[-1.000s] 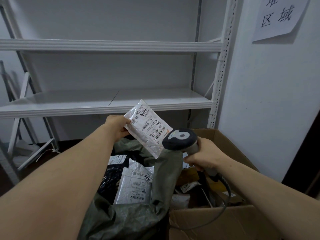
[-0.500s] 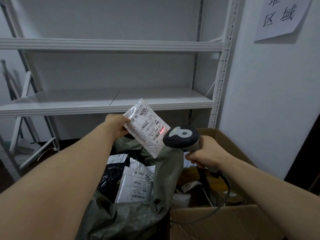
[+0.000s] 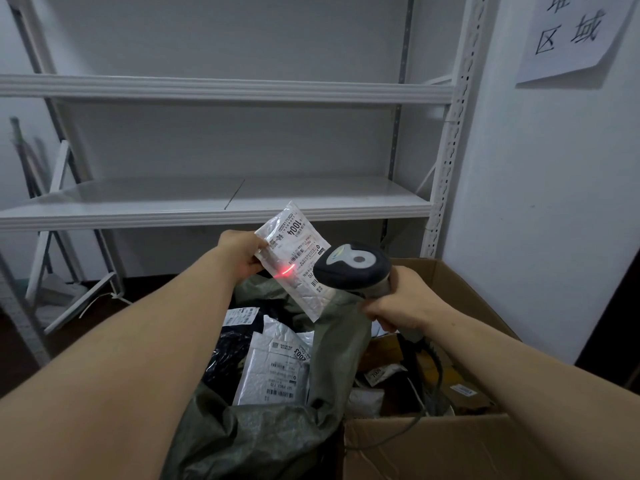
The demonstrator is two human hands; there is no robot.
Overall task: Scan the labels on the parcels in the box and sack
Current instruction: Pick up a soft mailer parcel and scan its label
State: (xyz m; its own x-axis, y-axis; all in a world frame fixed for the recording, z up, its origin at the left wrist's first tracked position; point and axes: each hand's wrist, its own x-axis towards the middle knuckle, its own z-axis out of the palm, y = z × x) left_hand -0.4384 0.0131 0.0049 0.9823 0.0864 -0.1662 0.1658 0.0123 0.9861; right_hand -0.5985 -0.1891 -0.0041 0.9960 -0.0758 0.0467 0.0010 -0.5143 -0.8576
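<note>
- The left hand holds up a small white parcel. Its fingers and thumb pinch the parcel's left edge.
- The parcel hangs tilted in the air above the green sack. One corner points up and one points down.
- A white label with black writing and bar codes covers the front of the parcel. The number 1004 is printed near its top.
- The right hand is wrapped tight round the handle of a barcode scanner.
- The scanner has a dark head with a grey top. It sits just beside the parcel, on its right, and hides a bit of the label.
- A short red light glows on the parcel, near the label's lower left edge.
- A grey cable runs down from the scanner handle into the cardboard box.
- The sack is open. Inside it lie another white parcel with a label and a shiny black parcel.
- The box stands right of the sack, touching it. More small parcels lie in it, but it is dark in there.
- A white metal shelf stands behind the hands.
- A paper sign hangs on the wall at the top right.
</note>
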